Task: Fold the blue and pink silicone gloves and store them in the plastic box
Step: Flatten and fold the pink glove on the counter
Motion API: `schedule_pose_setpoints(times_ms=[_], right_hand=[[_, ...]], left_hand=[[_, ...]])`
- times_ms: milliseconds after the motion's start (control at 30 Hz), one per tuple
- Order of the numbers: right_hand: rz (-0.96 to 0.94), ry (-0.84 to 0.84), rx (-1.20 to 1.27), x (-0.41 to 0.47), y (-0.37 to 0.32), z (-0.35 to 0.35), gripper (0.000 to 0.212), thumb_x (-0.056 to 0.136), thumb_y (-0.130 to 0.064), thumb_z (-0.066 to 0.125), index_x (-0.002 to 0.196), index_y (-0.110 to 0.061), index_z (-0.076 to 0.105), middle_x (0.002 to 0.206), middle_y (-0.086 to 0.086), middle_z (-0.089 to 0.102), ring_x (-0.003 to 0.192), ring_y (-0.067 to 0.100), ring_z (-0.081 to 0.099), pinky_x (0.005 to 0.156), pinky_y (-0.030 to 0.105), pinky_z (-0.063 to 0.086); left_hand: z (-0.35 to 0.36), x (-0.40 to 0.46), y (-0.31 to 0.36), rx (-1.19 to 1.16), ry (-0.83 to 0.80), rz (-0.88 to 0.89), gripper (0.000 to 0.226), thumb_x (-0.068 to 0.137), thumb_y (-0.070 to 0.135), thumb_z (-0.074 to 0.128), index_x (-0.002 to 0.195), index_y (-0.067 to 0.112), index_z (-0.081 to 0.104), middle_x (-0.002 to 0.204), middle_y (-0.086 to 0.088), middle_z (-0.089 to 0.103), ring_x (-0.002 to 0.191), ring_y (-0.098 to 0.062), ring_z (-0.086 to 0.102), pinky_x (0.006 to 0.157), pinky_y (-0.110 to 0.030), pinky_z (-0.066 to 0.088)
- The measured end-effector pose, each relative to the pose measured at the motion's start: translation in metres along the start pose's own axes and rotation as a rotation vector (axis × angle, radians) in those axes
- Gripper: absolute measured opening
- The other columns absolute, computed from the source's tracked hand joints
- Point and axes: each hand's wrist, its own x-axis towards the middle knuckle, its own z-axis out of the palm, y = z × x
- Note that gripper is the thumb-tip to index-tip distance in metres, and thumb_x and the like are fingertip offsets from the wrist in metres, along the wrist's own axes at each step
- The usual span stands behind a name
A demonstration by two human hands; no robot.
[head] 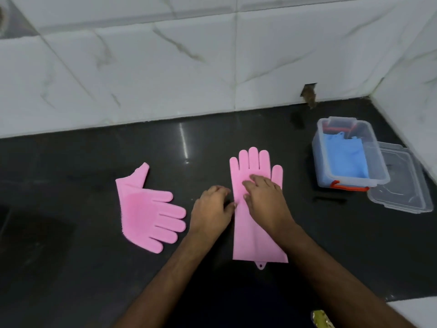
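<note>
My right hand (264, 200) flat, fingers spread, on long pink glove (255, 233). My left hand (211, 209), fingers curled, at its edge. Blue gloves (347, 159) in plastic box (319, 162).

Both forearms bare, entering from the lower edge and converging forward. Right hand (264, 197) palm down, fingers spread and pointing forward-left, pressed flat on the glove (255, 228) beneath it. Left hand (211, 209) just beside the right, on its left, palm down, fingers curled loosely inward, fingertips (233, 205) at the glove's left edge; actual pinch cannot be told. The two hands are near, thumbs almost meeting.
</note>
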Motion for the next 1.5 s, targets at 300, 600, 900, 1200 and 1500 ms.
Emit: schedule_pose_setpoints(times_ms=[300,600,900,1200,1500], right_hand=[[-0.296,-0.100,0.092,0.020,-0.094,0.017,0.031,0.098,-0.028,0.057,0.128,-0.022,0.063,0.135,0.000,0.056,0.119,0.024,0.055,0.096,0.039,0.046],[-0.301,-0.282,0.223,0.022,-0.153,0.047,0.037,0.097,-0.024,0.060,0.133,-0.015,0.058,0.125,0.004,0.056,0.112,0.027,0.058,0.091,0.040,0.050],[0.055,-0.419,0.720,0.022,-0.157,0.032,0.031,0.090,-0.022,0.063,0.117,-0.026,0.047,0.080,0.000,0.062,0.067,0.011,0.058,0.061,0.026,0.045],[0.043,-0.230,1.261,0.019,-0.151,-0.075,0.019,0.098,-0.014,0.060,0.103,-0.020,0.078,0.090,-0.001,0.077,0.072,0.007,0.066,0.047,0.018,0.043],[-0.155,-0.376,1.781,0.021,-0.114,-0.146,0.037,0.103,-0.015,0.053,0.137,-0.001,0.059,0.139,0.015,0.063,0.131,0.028,0.059,0.105,0.034,0.051]], left_hand=[[-0.033,-0.032,-0.076,0.160,0.137,-0.323,0.053,0.090,0.030,0.073,0.138,0.018,0.057,0.161,-0.011,0.037,0.144,-0.029,0.037,0.110,-0.040,0.038],[-0.023,-0.055,-0.119,0.246,0.164,-0.529,0.054,0.089,0.051,0.067,0.126,0.013,0.056,0.126,-0.005,0.051,0.117,-0.026,0.049,0.092,-0.036,0.043],[-0.033,-0.051,-0.139,-0.159,0.204,-0.352,0.008,0.096,0.029,0.064,0.097,0.021,0.066,0.114,0.004,0.057,0.112,-0.020,0.050,0.096,-0.035,0.035],[-0.055,-0.040,-0.091,-1.233,0.191,0.084,0.084,0.098,0.074,0.032,0.133,0.003,0.059,0.124,-0.026,0.069,0.117,-0.048,0.064,0.099,-0.056,0.052],[-0.080,-0.025,-0.033,-1.032,0.466,0.253,0.058,0.089,0.048,0.075,0.132,0.012,0.061,0.123,0.000,0.073,0.115,-0.019,0.069,0.090,-0.031,0.056]])
